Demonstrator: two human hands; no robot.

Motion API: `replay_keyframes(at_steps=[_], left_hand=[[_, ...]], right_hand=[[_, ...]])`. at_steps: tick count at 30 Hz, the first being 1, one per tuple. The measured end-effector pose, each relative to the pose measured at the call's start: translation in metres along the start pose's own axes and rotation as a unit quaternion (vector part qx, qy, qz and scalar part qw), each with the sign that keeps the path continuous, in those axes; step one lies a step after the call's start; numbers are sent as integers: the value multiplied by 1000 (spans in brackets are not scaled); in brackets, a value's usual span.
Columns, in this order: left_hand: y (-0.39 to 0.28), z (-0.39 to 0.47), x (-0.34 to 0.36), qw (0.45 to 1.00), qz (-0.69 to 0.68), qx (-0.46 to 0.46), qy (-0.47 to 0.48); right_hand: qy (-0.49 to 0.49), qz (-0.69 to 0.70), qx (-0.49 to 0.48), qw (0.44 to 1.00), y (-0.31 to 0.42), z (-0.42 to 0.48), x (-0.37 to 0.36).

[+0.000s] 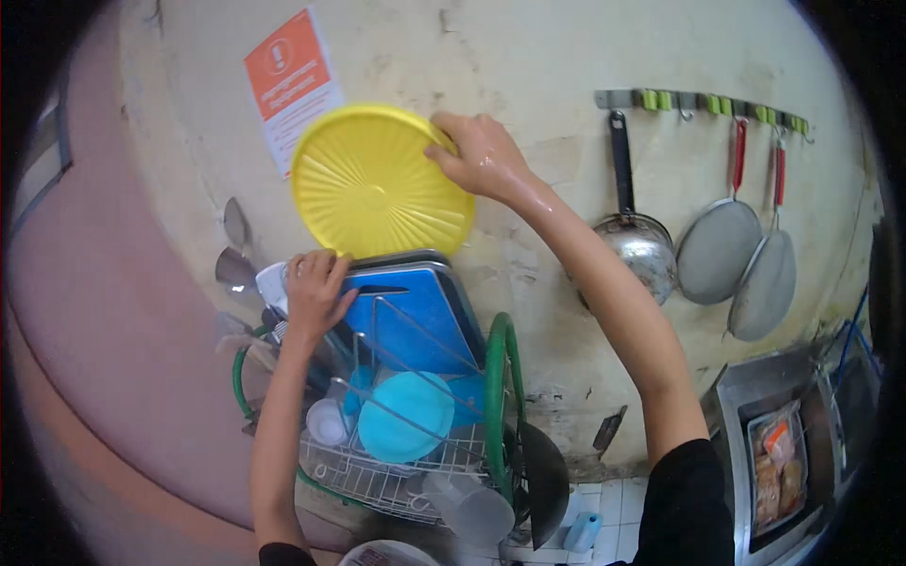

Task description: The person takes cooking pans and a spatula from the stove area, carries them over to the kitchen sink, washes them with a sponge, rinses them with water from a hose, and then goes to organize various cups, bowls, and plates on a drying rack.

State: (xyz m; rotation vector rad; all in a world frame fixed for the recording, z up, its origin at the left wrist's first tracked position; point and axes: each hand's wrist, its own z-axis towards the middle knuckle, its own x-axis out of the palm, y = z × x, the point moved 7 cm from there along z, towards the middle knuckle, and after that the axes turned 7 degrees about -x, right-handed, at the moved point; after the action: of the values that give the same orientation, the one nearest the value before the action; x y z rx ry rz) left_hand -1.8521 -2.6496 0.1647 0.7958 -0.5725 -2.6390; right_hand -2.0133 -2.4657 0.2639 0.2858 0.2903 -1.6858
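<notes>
My right hand [474, 156] grips the upper right rim of a round yellow plastic lid [382, 184], its skin shiny with wet. The lid stands upright against the wall, just above the trays in the dish rack. My left hand [317, 293] is at the lid's lower left edge, by the top corner of a blue tray or board [417, 318]; whether its fingers hold the lid or the board I cannot tell. Below, the wire dish rack [396, 495] with green tube handles [500, 396] bears a light-blue bowl or plate [406, 417] and a white cup [329, 422].
On the right wall, a saucepan [637, 255] and two mesh strainers [720, 251] hang from a hook rail [701, 105]. A metal sink [743, 375] at the lower right holds packaged food [777, 467]. A dark wok [543, 484] hangs beside the rack. Utensils [237, 269] stand at its left.
</notes>
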Motion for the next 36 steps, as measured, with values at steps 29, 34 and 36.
replay_keyframes(at_steps=[29, 34, 36], left_hand=[[39, 16, 68, 967, -117, -179, 139], [60, -28, 2, 957, -200, -209, 33], [70, -84, 12, 912, -248, -313, 92]], right_hand=[[416, 233, 246, 844, -52, -147, 132], [173, 230, 203, 936, 6, -121, 22], [149, 261, 233, 925, 48, -124, -12]])
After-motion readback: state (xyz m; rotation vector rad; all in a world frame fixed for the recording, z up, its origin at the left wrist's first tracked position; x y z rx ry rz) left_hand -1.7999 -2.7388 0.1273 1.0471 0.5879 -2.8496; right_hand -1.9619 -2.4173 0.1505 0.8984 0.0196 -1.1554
